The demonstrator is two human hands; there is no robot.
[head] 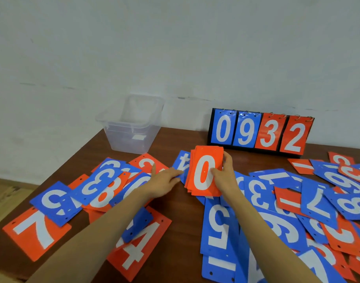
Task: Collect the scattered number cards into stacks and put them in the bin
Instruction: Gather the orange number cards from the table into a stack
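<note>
near left: i see a red 7 card (35,231) and a red 4 card (140,244) lying flat on the brown counter (185,221) at the lower left, with blue cards lapped over them.
near right: a blue 5 card (219,227) lies beside my view of the right forearm, at the edge of a thick heap of blue and red loose cards (322,211) filling the lower right.
left hand (164,178): flat on the cards left of centre, fingers stretched out toward the stack's left edge, thumb lifted; it holds nothing.
right hand (224,174): grips the stack at its right edge, thumb on the front face, fingers curled behind.
stack (204,172): red cards, a white 0 on top, held tilted up at centre frame, just above the counter.
blue 4 card (182,160): just behind the stack's left side, partly hidden.
bin (132,123): clear plastic, on the counter's far left corner, upper left of centre, well apart from the stack.
scoreboard (261,131): upright at the far edge, right of centre, reading 0 9 3 2.
</note>
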